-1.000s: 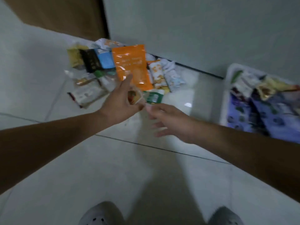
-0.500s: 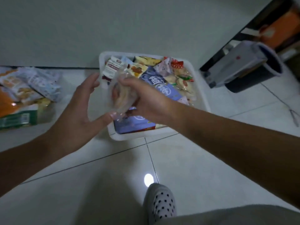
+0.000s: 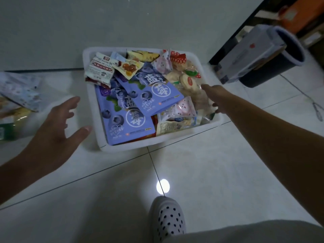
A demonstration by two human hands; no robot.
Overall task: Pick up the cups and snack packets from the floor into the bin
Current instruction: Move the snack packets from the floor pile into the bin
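Observation:
A white bin [image 3: 157, 143] stands on the tiled floor against the wall, full of snack packets, among them two purple blueberry packets [image 3: 129, 123]. My right hand [image 3: 214, 97] reaches into the bin's right side, its fingers and thumb around a clear packet of biscuits [image 3: 199, 100] that lies on the pile. My left hand [image 3: 57, 127] hovers over the floor just left of the bin, fingers spread, holding nothing. More snack packets [image 3: 21, 97] lie on the floor at the far left, partly cut off by the frame edge. No cups are visible.
A dark round waste bin [image 3: 273, 65] with a white box [image 3: 245, 55] leaning on it stands right of the white bin. A thin cable [image 3: 315, 109] lies on the floor at the right edge. My spotted shoe [image 3: 168, 220] is at the bottom.
My view swung right from the floor pile to the bin. The clear packet passed from my left hand to my right, which carried it into the bin's right side. My left hand opened and drew back left.

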